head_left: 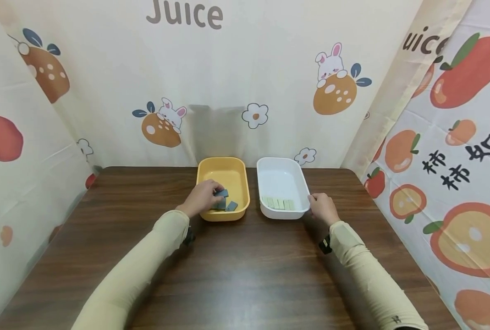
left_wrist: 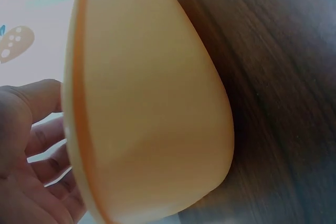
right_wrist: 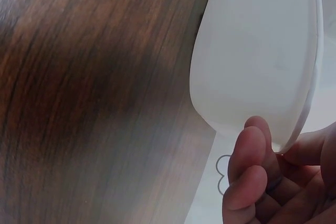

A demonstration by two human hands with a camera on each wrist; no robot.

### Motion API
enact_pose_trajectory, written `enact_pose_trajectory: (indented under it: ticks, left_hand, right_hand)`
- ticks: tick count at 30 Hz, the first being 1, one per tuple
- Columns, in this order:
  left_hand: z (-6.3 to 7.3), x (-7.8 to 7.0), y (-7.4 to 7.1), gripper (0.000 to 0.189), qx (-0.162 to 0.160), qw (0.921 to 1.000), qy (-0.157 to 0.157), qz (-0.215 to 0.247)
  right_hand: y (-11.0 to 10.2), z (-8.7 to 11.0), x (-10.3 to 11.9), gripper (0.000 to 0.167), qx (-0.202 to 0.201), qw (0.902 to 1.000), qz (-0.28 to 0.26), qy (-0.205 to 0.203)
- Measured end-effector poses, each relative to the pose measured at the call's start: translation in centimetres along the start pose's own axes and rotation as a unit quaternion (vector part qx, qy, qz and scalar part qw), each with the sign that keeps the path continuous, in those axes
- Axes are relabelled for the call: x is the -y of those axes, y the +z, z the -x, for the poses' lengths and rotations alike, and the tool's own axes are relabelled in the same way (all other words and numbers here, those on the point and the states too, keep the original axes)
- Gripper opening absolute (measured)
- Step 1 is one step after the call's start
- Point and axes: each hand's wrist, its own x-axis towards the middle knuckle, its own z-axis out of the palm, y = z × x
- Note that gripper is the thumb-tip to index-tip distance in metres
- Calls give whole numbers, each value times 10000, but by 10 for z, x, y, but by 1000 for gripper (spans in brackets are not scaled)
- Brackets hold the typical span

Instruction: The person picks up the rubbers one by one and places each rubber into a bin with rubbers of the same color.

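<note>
My left hand (head_left: 202, 198) reaches over the left rim of a yellow bin (head_left: 225, 216) and pinches a small blue-grey block (head_left: 222, 193) between thumb and fingers. Below it, several similar blocks lie at the near end of the bin, among them a loose blue-grey block (head_left: 231, 206). In the left wrist view the bin's yellow wall (left_wrist: 152, 98) hides the block and the fingertips. My right hand (head_left: 322, 206) grips the near right rim of a white bin (head_left: 281, 214). From the right wrist, the thumb and curled fingers (right_wrist: 249, 148) show at that bin's corner.
Several pale green blocks (head_left: 278, 204) stand in a row at the near end inside the white bin. Both bins are side by side at the back of a dark wooden table (head_left: 245, 270). Fruit-printed cloth (head_left: 228, 68) hangs behind and along both sides.
</note>
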Motion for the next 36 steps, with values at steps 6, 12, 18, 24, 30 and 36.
enact_pose_trajectory:
  ticks: [6, 12, 18, 24, 30, 36]
  left_hand:
    - [-14, 2, 4, 27, 84, 9999, -78, -88]
    - [-25, 3, 5, 28, 270, 9994, -175, -133]
    - [-36, 3, 8, 29, 448, 9986, -201, -213]
    - [-42, 2, 12, 27, 432, 9987, -200, -201]
    - [-47, 5, 15, 30, 413, 9989, -125, -181]
    - [-51, 9, 20, 32, 449, 9984, -214, -261]
  right_hand:
    - [-1, 1, -1, 37, -7, 10000, -19, 34]
    - [1, 0, 1, 37, -49, 10000, -52, 26]
    - [1, 1, 1, 37, -74, 10000, -23, 27]
    - [2, 2, 1, 37, -57, 10000, -77, -6]
    - [1, 3, 2, 38, -124, 9999, -29, -18]
    - [2, 2, 0, 38, -119, 9999, -45, 21]
